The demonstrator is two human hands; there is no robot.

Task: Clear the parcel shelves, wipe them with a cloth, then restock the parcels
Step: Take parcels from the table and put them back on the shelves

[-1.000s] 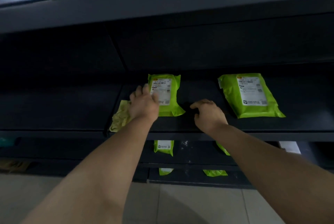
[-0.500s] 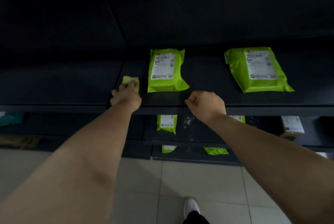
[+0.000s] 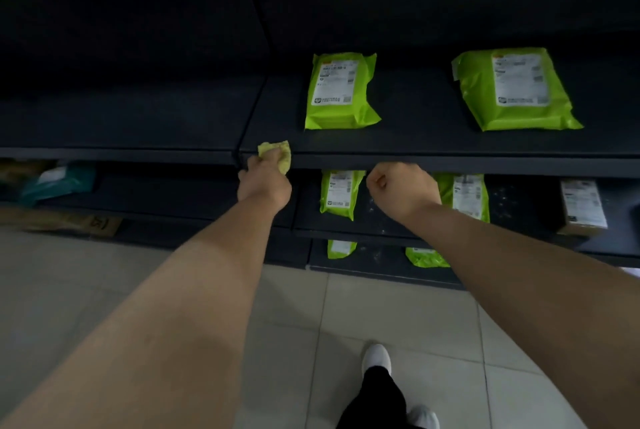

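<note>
Two lime-green parcels lie flat on the dark shelf [image 3: 415, 143]: a small parcel [image 3: 341, 91] in the middle and a larger parcel [image 3: 512, 89] to its right. My left hand [image 3: 265, 182] grips a crumpled yellow-green cloth [image 3: 277, 153] just in front of the shelf's front edge, left of the small parcel. My right hand [image 3: 403, 191] is a closed fist with nothing in it, hanging just below the shelf's front edge. Neither hand touches a parcel.
Lower shelves [image 3: 381, 224] hold more green parcels [image 3: 339, 194], a brown box [image 3: 581, 208] at right and a teal bag [image 3: 57, 181] at left. Flat cardboard [image 3: 62, 220] lies at the lower left. Pale floor tiles and my white shoes [image 3: 377, 357] are below.
Both hands pulled back off the shelf toward me; the left hand bunched up the cloth and carried it to the front edge, the right hand curled into a fist. The view tilted downward.
</note>
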